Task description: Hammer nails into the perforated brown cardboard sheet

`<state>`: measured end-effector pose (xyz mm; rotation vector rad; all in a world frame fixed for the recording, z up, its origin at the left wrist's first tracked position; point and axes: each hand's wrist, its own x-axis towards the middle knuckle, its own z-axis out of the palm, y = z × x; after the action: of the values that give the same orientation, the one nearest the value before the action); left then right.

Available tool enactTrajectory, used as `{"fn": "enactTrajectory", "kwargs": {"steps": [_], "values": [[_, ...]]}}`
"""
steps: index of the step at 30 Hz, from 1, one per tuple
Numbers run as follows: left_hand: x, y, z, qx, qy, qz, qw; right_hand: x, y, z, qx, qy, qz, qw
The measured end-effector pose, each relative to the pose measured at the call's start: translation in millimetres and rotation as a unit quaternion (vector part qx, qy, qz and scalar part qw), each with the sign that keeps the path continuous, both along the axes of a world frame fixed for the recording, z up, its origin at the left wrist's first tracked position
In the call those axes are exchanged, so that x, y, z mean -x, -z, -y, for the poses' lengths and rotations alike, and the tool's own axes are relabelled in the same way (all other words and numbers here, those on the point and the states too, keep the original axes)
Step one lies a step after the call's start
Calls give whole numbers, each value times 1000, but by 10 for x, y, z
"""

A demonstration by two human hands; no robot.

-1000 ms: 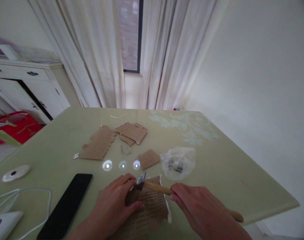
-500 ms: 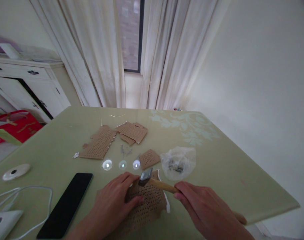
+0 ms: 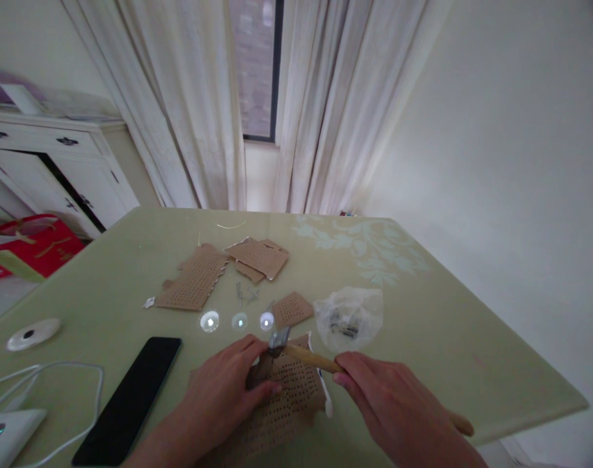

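Observation:
My right hand (image 3: 382, 396) is closed around the wooden handle of a hammer (image 3: 309, 357). The metal head sits low over a brown piece of cardboard (image 3: 296, 390) covered in rows of small holes, close to my left index fingertip. My left hand (image 3: 231, 383) lies on that cardboard, its thumb stretched out apart from the index finger. A thin dark line shows under the hammer head; I cannot tell whether it is a nail. Several loose nails (image 3: 238, 294) lie beyond my hands, near a clear plastic bag (image 3: 349, 318) with dark metal pieces inside.
More punched cardboard (image 3: 194, 279) lies farther back, with a smaller square piece (image 3: 292, 309) nearer. At the left are a black phone (image 3: 131, 396), a white cable (image 3: 100, 383) and a white round object (image 3: 33, 334). The table's right edge (image 3: 521, 351) runs beside a wall.
The hammer head has dropped slightly and shifted a little left, and my right hand has moved slightly left with it. My left hand and the cardboard stay nearly in place.

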<state>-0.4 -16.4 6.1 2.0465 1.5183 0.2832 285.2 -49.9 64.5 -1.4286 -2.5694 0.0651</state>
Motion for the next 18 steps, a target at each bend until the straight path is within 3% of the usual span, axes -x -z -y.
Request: {"fn": "enactTrajectory", "kwargs": {"steps": [7, 10, 18], "values": [[-20, -40, -2, 8, -2, 14, 1000, 0, 152, 3, 56, 5, 14, 998], [-20, -44, -3, 10, -1, 28, 1000, -37, 230, 22, 80, 32, -29, 996], [-17, -48, -15, 10, -1, 22, 1000, -35, 382, 97, 59, 28, -39, 997]]}}
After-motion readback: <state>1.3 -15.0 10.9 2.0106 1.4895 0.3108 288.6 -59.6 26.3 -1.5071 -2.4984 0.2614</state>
